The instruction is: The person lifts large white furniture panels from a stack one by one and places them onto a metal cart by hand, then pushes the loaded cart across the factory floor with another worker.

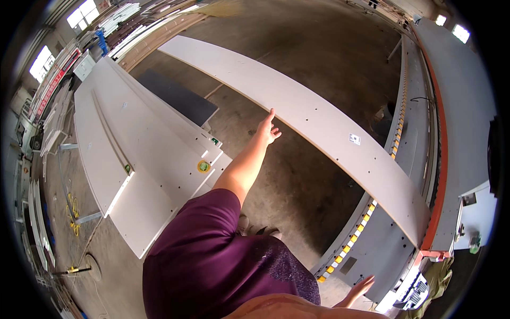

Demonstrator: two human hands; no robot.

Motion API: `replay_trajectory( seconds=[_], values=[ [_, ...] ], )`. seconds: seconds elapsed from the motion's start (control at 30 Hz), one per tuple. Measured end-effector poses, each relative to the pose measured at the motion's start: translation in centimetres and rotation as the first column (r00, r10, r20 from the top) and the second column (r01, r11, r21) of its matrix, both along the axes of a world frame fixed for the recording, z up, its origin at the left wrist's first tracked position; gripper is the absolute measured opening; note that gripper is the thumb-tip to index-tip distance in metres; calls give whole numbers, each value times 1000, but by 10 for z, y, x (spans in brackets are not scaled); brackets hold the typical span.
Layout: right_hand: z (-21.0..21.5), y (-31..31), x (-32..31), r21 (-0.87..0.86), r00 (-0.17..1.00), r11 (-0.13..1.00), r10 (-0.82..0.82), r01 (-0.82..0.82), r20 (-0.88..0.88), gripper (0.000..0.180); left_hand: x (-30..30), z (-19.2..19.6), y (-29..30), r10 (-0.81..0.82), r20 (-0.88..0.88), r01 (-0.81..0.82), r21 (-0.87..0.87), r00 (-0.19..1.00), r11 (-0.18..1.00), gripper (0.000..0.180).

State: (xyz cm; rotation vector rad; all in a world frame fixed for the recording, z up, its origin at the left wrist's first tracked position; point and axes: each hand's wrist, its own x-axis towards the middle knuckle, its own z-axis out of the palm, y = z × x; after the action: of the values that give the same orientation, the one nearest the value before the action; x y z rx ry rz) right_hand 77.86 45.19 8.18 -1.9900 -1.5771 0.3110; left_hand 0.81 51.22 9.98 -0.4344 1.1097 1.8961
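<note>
At the near edge of the board (313, 111), we place our left hand (267, 131), one fingertip overlapping that edge in view. Its fingers are spread apart; we cannot tell whether they touch the board. Nearer to us than the board's right end, we extend our right hand (360, 291), its visible fingers straight and slightly apart. The board lies white face up, with a label (354, 139) on its right half. Its right end lies over the machine (376, 255), beside the red rail (439, 133); a yellow-and-white strip (355, 235) passes under it. Left of the board, we see white panels (149, 149) bearing a tape roll (204, 166), and a dark panel (178, 98).
</note>
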Motion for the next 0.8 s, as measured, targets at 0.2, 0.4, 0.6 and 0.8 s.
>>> replay_trajectory(
  seconds=[0.2, 0.4, 0.6, 0.8],
  values=[
    [42, 173, -12, 197, 953, 964, 119, -178, 277, 54, 16, -34, 16, 163, -49, -142, 297, 985, 944, 72],
    [3, 212, 32, -216, 657, 976, 136, 41, 741, 59, 52, -35, -22, -322, -788, 391, -112, 525, 913, 85],
    [41, 167, -26, -167, 866, 983, 14, 80, 499, 81, -10, -4, -83, -83, 164, 89, -33, 983, 995, 48],
    [58, 79, -19, -202, 886, 971, -20, 127, 464, 82, -28, -17, -151, -201, -12, 198, -132, 980, 971, 50]
  ],
)
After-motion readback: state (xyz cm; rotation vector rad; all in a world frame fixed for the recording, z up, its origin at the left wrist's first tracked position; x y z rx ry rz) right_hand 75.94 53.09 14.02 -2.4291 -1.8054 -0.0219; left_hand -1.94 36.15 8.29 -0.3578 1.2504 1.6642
